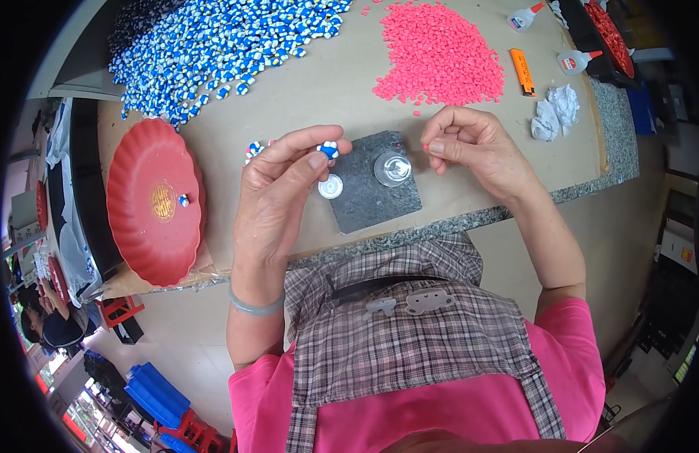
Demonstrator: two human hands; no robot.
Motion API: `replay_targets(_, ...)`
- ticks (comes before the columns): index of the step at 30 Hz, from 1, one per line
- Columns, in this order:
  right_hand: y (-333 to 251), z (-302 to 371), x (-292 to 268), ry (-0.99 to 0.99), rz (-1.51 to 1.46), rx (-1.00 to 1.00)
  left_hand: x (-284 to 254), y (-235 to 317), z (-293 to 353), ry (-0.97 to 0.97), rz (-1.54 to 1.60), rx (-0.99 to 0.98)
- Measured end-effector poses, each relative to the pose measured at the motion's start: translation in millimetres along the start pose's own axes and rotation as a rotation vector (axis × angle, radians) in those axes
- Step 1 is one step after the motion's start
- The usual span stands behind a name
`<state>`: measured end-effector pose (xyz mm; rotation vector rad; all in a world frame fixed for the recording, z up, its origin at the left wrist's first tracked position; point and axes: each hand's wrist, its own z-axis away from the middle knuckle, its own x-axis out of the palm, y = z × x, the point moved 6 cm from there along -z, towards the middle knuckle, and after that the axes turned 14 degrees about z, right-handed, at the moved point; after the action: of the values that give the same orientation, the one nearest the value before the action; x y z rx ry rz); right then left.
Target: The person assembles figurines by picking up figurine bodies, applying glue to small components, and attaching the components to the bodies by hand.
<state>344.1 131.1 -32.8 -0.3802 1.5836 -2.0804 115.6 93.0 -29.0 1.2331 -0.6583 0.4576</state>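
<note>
Between thumb and fingertips, my left hand grips a small blue-and-white figure piece. My right hand pinches a tiny pink piece, apart from the left hand. A dark stone slab lies on the table below and between both hands. On it stands a small clear glass cup. At the slab's left edge, close to my left wrist, is a small white round dish. A few blue, white and pink pieces sit partly hidden behind my left hand.
A heap of blue-and-white pieces covers the far left, a pink heap the far middle. The red scalloped tray at left holds one piece. At right are glue bottles, an orange cutter and crumpled tissue.
</note>
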Motion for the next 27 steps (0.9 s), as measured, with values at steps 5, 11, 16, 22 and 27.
replay_targets(5,-5,-2,4,-0.047,-0.009,-0.005,1,-3,0,-0.013,0.057,-0.031)
replay_targets(11,-15,-3,9,-0.124,0.082,0.038,0,-5,2,0.002,0.027,-0.029)
replay_targets(16,-19,-4,12,-0.094,0.147,0.078,0,-4,7,0.017,-0.068,-0.001)
replay_targets(22,-25,-4,14,-0.066,0.282,0.061,4,-6,9,0.026,-0.036,-0.027)
replay_targets(27,-34,0,18,0.002,0.415,0.045,7,-8,10,0.056,-0.088,0.025)
